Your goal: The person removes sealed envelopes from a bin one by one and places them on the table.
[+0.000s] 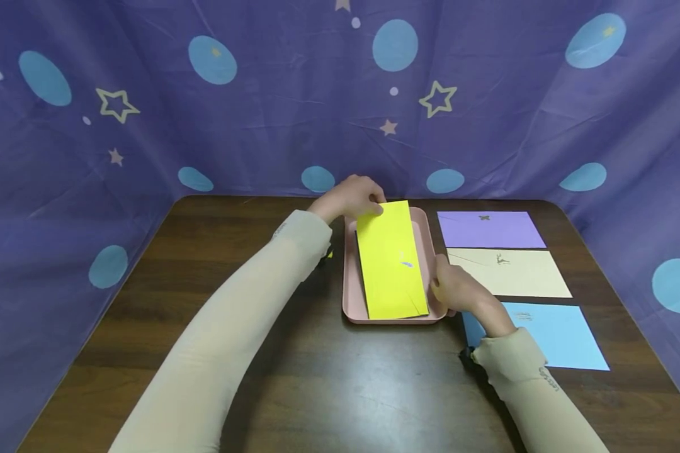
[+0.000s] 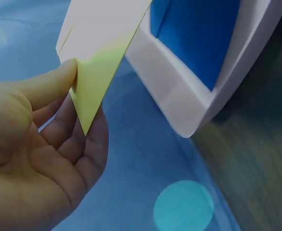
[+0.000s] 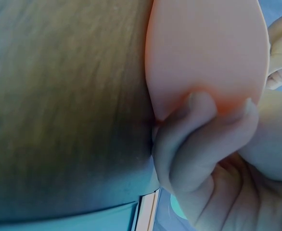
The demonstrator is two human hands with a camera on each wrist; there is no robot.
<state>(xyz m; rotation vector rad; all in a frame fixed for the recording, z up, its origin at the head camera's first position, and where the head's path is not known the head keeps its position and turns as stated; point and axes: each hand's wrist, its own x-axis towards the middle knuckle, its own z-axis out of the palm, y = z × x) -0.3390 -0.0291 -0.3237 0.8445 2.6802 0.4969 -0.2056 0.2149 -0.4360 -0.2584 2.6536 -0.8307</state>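
Note:
A yellow paper envelope (image 1: 390,267) slants over the pink tray (image 1: 349,296) in the head view. My left hand (image 1: 352,196) pinches its far left corner between thumb and fingers, and the left wrist view shows that corner (image 2: 90,110) raised off the tray. Beneath it, a flat dark blue piece (image 2: 198,38) lies in the tray; in the head view the envelope hides most of it. At the tray's right side, my right hand (image 1: 459,286) grips the rim, its curled fingers (image 3: 194,139) against the outer wall.
Right of the tray lie a purple envelope (image 1: 490,229), a cream one (image 1: 521,274) and a light blue one (image 1: 555,336), in a column. A small yellow bit (image 1: 330,255) shows by the left cuff. A patterned curtain (image 1: 294,94) hangs behind the wooden table (image 1: 294,377).

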